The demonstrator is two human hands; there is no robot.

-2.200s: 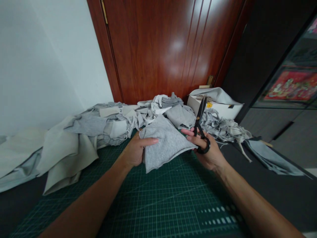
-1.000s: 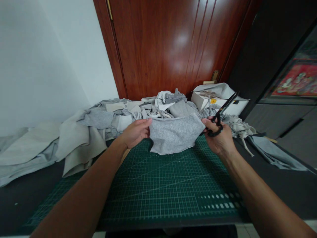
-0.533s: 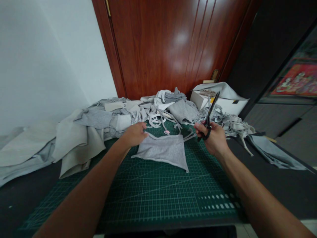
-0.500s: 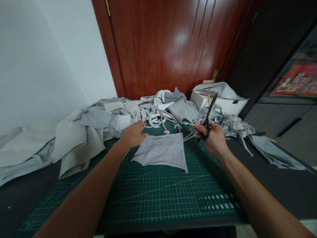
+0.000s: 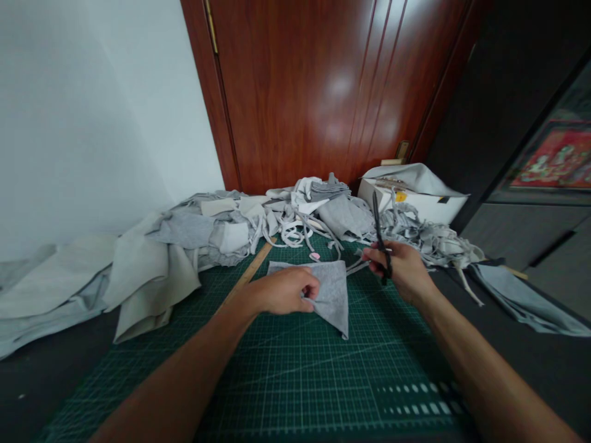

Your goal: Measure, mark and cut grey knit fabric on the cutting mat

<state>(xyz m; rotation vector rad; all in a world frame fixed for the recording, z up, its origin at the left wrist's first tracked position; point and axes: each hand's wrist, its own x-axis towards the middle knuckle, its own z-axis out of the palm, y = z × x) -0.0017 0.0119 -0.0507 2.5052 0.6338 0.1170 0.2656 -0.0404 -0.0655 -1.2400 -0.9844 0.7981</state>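
A piece of grey knit fabric lies on the green cutting mat. My left hand pinches its near edge, bunching the cloth under the fingers and covering its left part. In my right hand is a pair of black scissors, held by the handles with the blades pointing up and away. Thin grey strips lie between the fabric and my right hand; whether the fingers touch them I cannot tell. A small pink disc rests just beyond the fabric.
Along the back and left runs a heap of grey and beige cloth pieces. A wooden ruler lies left of the fabric. At back right stands a white box, with tangled scraps before it and folded grey cloth on the right.
My left hand has moved right and nearer, from the fabric's far left corner to its near edge, where the cloth is now gathered. The scissors have tilted more upright. The ruler has come into view.
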